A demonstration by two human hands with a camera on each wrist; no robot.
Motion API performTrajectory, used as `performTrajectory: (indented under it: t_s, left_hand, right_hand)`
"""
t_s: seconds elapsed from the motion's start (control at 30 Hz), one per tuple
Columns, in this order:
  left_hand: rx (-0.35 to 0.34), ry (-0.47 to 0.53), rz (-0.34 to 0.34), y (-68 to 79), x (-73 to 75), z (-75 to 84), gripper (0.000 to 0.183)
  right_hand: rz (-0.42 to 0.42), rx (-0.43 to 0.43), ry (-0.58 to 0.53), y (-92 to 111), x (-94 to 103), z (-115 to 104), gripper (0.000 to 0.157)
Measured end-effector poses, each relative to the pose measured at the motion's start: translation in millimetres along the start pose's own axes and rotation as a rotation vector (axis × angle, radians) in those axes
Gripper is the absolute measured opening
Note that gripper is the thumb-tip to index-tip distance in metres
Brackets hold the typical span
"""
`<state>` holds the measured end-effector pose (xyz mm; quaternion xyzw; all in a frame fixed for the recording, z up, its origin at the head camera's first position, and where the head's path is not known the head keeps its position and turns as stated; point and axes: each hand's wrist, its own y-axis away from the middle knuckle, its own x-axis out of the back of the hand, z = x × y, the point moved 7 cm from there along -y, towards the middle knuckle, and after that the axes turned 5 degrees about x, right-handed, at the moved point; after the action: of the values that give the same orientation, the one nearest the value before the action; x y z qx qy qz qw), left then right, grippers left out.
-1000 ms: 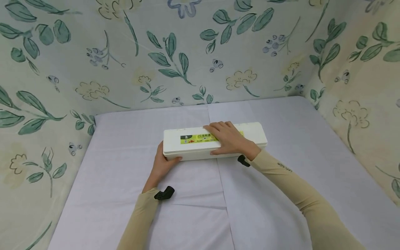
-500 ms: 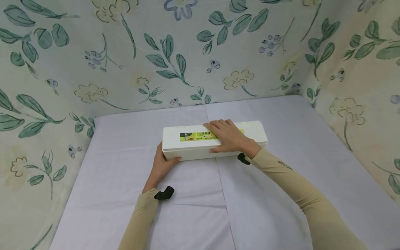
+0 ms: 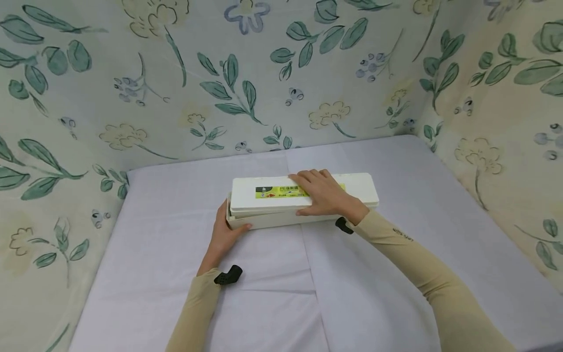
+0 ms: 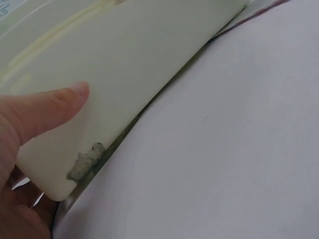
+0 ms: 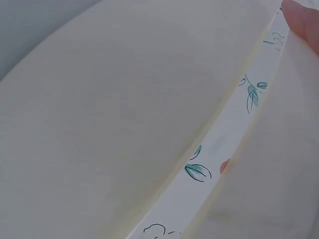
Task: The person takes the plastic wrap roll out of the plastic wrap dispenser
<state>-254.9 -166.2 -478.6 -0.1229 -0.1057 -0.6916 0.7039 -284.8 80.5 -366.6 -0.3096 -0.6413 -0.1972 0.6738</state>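
Long white box base (image 3: 268, 221) lying on pale cloth (image 3: 264, 318), mid-table. White lid (image 3: 246, 188) sitting askew on top, left end lifting off, baring base's rim there. Yellow-green label (image 3: 281, 192) on lid showing "PE" followed by Chinese characters; smaller print below too blurred to read; right hand (image 3: 323, 194) covering part. That hand spreading wide across lid, gripping between thumb at near edge and fingers at far edge. Left hand (image 3: 223, 235) curling partway, holding base's left end, thumb pressing front. Right sleeve (image 3: 409, 249) bearing tiny dark lettering.
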Motion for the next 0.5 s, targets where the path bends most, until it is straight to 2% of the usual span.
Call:
performTrajectory:
  t_s: [0.13, 0.3, 0.5]
  left_hand:
    - [-0.006, 0.005, -0.002, -0.3, 1.4, 0.0, 0.098]
    - [0.026, 0.008, -0.005, 1.7, 1.1, 0.0, 0.098]
    - [0.02, 0.042, -0.017, 10.0, 1.2, 22.9, 0.096]
  right_hand:
    - [-0.005, -0.023, 0.005, 4.3, -0.3, 3.7, 0.093]
    - [-0.013, -0.05, 0.01, 12.0, -2.2, 9.4, 0.093]
    - [-0.007, -0.069, 0.019, 21.4, 0.1, 15.1, 0.093]
